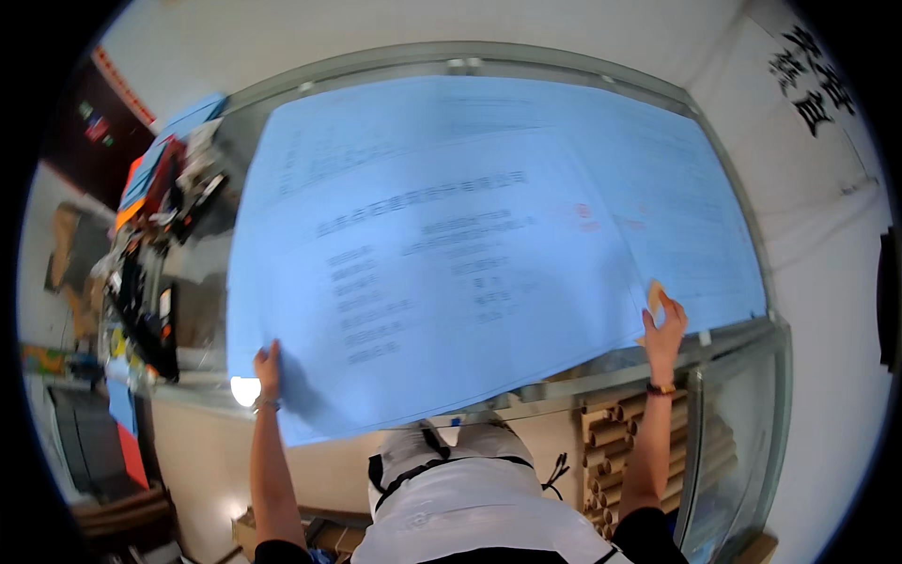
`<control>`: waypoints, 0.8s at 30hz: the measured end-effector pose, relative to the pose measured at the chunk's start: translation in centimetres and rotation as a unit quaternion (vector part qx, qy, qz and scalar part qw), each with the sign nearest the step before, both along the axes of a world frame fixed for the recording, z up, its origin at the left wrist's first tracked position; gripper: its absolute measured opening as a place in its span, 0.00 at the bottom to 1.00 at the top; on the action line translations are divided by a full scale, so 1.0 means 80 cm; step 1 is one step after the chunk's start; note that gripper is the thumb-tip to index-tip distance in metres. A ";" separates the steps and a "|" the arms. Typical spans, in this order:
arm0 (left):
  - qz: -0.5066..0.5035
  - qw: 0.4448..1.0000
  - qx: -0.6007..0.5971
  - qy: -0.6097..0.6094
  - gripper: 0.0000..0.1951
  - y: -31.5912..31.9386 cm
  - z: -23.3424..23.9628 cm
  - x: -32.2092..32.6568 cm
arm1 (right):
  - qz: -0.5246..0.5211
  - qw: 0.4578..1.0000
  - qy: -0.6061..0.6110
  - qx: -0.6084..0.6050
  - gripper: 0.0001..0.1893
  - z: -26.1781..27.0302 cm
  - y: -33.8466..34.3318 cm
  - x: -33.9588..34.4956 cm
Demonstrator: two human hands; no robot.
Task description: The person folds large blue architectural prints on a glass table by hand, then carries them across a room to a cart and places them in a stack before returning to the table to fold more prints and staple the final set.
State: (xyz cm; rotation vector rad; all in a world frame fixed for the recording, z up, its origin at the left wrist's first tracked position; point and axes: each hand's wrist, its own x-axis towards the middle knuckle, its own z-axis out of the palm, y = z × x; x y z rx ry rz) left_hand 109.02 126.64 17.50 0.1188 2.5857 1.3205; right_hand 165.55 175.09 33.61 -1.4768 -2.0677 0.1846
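Observation:
A large blue printed sheet (pixel 423 282) lies at a slant over other blue sheets (pixel 676 176), and its lower left corner hangs past the front edge of the glass-topped counter. My left hand (pixel 268 374) grips this top sheet at its left edge, with a shadow cast on the paper beside it. Pinched between the thumb and fingers of my right hand (pixel 664 330) is a small tan flat piece (pixel 655 296), close to the right edge of the top sheet. What the piece is made of is unclear. The sheets bear lines of print and red stamp-like marks.
Left on the counter are black tools (pixel 169 317) and a pile of coloured papers and folders (pixel 144 176). Brown cardboard tubes (pixel 613 451) are stacked below at the right, beside a glass cabinet panel (pixel 740 423). A white wall (pixel 831 233) bounds the right side.

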 end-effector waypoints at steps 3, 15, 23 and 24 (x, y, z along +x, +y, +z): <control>-0.066 0.997 0.031 -0.030 0.23 0.007 0.019 0.008 | 0.124 0.985 0.032 -0.119 0.20 -0.022 -0.081 -0.036; -0.205 0.974 0.009 0.094 0.34 0.017 -0.001 0.035 | 0.155 0.477 0.243 -0.830 0.30 -0.107 -0.504 -0.289; -0.218 0.972 0.083 -0.013 0.21 0.019 0.005 0.035 | -0.064 0.362 0.569 -0.736 0.24 -0.124 -0.595 -0.397; -0.244 0.965 0.093 -0.038 0.20 0.008 0.001 0.025 | -0.069 0.373 0.570 -0.729 0.24 -0.115 -0.601 -0.411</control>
